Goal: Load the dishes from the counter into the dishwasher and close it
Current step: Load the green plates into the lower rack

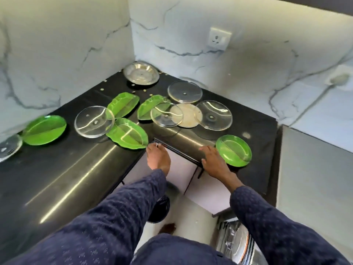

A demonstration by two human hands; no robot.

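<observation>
Looking down at a black L-shaped table (57,178) in a marble-walled corner, dishes scattered all over it. Left hand (158,159) reaching to the inner corner edge, fingertips up against a dark bar (177,151) running along there; fingers tucked out of sight, so can't tell whether gripping it or just touching. Right hand (214,159) lying flat on the table edge, fingers spread and relaxed, holding nothing, just beside a green oval plate (234,150) on its right.

Dishes on the table: steel plate (141,73) far back in the corner, clear round plate (185,91) near the back wall, then an overlapping cluster of a clear plate (166,115), a whitish plate (188,115) and another clear plate (214,114). Green leaf-shaped plates at (123,105), (148,109) and (129,133), partly under glass ones. Clear plate (93,121) to the left, green plate (44,130) further left, and a glass plate (8,147) cut off by the frame edge.

Below the bar only white panels (177,169), hard to say if cabinet doors or the dishwasher front. Something shiny and striped at bottom right (236,243), too blurry and cropped to name. Dark patterned sleeves (114,217) filling the lower frame. Wall socket (219,38) up on the back wall.
</observation>
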